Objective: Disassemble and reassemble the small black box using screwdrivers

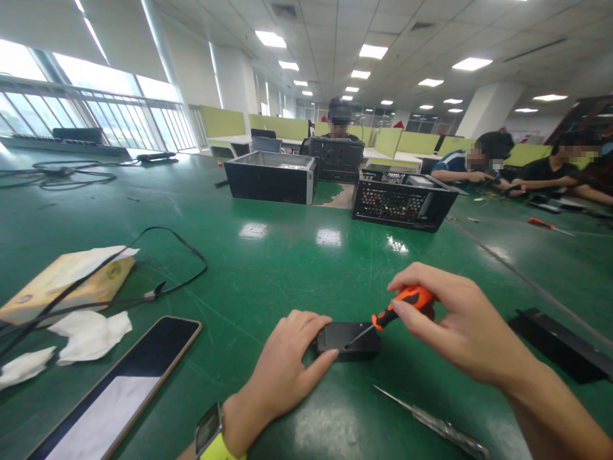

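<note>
My left hand [282,367] lies on the green table [268,268], its fingers pressed against the left end of a small flat black device [352,338]. My right hand [454,319] pinches the orange handle of a small screwdriver [405,303]. The screwdriver's thin tip rests on the top of the black device. A watch with a yellow strap sits on my left wrist.
A phone [119,390] lies at the front left beside white tissues [90,332], a flat box [67,284] and a black cable [182,255]. A metal tool [431,421] lies near my right arm, a black part [560,345] at the right. Computer cases [272,176] and seated people are across the table.
</note>
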Available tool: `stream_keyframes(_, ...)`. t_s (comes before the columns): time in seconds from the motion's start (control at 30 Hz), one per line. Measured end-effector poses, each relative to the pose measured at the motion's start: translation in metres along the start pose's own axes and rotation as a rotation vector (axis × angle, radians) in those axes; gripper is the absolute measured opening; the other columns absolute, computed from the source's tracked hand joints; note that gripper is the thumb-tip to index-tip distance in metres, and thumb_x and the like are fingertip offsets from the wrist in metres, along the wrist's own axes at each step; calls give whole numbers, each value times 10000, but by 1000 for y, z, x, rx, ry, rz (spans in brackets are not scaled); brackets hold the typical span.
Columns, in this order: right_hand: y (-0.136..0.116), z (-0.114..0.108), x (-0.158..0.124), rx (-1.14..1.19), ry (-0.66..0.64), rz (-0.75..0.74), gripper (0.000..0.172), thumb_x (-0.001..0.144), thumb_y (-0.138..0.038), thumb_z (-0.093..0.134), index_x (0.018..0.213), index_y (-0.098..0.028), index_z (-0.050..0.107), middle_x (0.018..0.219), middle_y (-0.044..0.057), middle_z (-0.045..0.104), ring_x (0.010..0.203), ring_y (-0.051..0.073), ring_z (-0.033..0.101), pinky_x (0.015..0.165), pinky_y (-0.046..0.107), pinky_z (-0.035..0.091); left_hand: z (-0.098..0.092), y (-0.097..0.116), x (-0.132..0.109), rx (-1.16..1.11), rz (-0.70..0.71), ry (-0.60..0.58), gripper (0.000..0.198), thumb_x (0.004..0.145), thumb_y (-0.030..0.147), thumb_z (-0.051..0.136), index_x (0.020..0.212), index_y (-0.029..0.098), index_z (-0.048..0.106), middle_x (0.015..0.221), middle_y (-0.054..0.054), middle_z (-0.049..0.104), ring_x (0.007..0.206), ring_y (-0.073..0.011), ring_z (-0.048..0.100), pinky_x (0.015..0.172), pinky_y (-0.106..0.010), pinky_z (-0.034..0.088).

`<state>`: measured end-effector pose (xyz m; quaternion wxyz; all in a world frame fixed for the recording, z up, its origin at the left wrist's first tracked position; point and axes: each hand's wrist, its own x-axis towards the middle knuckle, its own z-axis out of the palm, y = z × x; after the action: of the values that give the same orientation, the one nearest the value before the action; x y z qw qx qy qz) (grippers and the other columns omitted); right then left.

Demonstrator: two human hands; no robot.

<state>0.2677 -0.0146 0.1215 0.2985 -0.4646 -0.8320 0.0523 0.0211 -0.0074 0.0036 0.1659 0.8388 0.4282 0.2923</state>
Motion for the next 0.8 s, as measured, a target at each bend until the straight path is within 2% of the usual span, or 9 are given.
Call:
stream_keyframes(0.1,-4,-5,-3,-2,-29,-92,134,866,-287,599,977,-232,651,848,19,706,704,148,641,634,249,481,0,0,0,0,3,-4,326,896,322,606,1205,226,571,1135,-87,643,1007,-269,578,858,-423,477)
stream_keyframes(0.2,-7,-7,-3,-62,-1,-90,166,868,-394,642,882,-232,677,723,-8,701,593,127,628,563,237,451,0,0,1,1,5,-4,323,894,315,606,1203,228,573,1134,-85,644,1009,-268,576,859,-423,478)
stream_keyframes(0.27,-2,-10,-2,-63,-27,-82,192,892,-409,613,866,-235,689,738,-4,702,620,132,635,576,241,454,-1,1,1,2,6,1,321,892,315,608,1199,228,579,1130,-84,647,1002,-267,579,853,-423,482)
stream_keyframes(0.33,13,-10,-8,-63,10,-19,203,906,-410,591,886,-239,699,797,11,705,684,152,640,619,259,471,-1,1,1,3,6,11,319,890,322,611,1194,227,586,1126,-85,650,997,-267,585,851,-425,485)
stream_keyframes(0.43,52,2,-34,-132,142,179,232,889,-434,599,911,-222,691,841,40,701,726,195,640,663,311,488,-1,1,1,9,11,31,322,886,332,618,1187,221,596,1114,-88,657,995,-272,591,854,-437,485)
stream_keyframes(0.53,89,27,-73,-164,40,323,239,905,-415,568,928,-202,674,876,67,698,757,220,648,688,347,511,-1,0,2,9,21,42,319,881,327,620,1177,207,608,1095,-90,664,987,-276,599,839,-445,491)
stream_keyframes(0.6,99,41,-96,-160,-12,361,254,892,-432,584,971,-205,667,919,77,704,800,236,655,738,376,525,-1,-1,2,12,28,50,316,880,326,619,1172,206,614,1088,-89,667,980,-275,602,827,-445,495)
stream_keyframes(0.7,83,45,-116,-180,0,360,293,880,-474,586,996,-213,650,986,94,697,903,263,651,823,409,516,-1,-2,2,25,29,61,316,882,335,617,1173,213,620,1089,-86,668,979,-274,600,825,-446,496)
stream_keyframes(0.8,49,40,-125,-121,-219,331,227,833,-450,630,908,-238,652,913,62,704,819,237,667,720,337,537,-1,-2,2,26,30,56,317,886,347,614,1173,212,622,1088,-86,669,973,-273,602,824,-448,495)
